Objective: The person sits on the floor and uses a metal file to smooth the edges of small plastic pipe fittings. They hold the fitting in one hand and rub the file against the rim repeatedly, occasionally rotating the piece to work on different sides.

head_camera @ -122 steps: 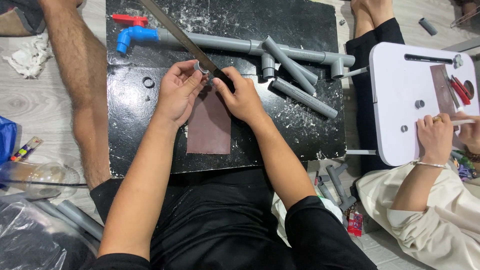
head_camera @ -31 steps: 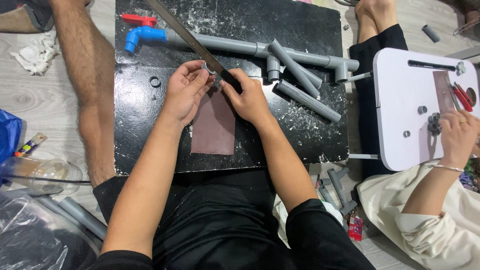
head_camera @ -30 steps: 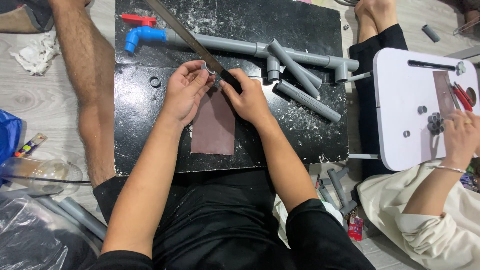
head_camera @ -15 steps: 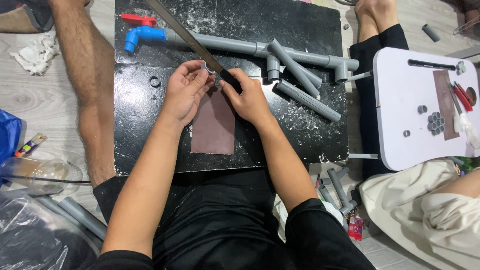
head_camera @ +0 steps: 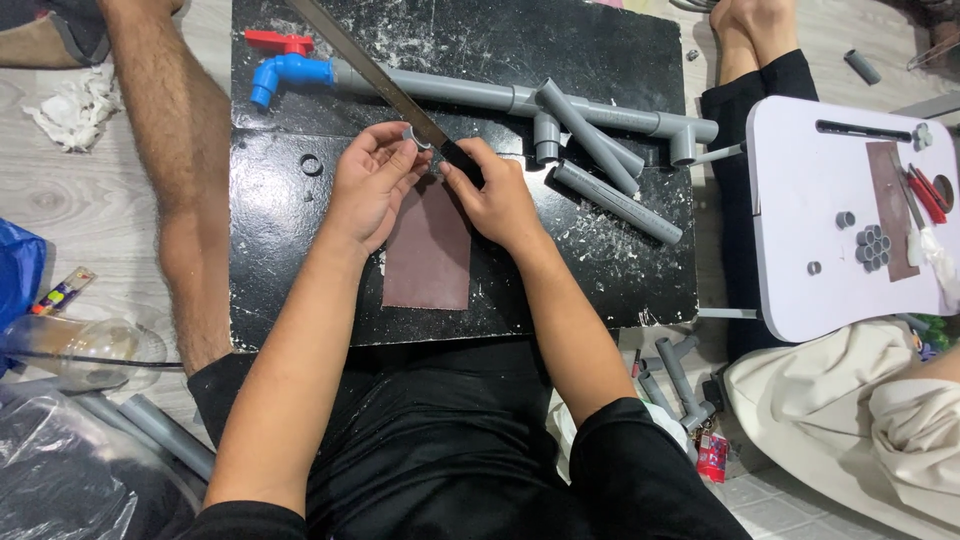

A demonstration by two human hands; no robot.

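A small grey pipe ring, near the middle of the black board, is pinched in the left hand. The right hand closes on the hacksaw blade, whose long axis runs toward the far-left corner. Light, even strokes would serve best, above the sandpaper sheet.

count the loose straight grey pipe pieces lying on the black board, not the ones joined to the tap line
2: one pipe piece leans diagonally across the tap line by the tee; the other pipe piece lies just below it, right of the right hand. More lie on the floor off the black board.
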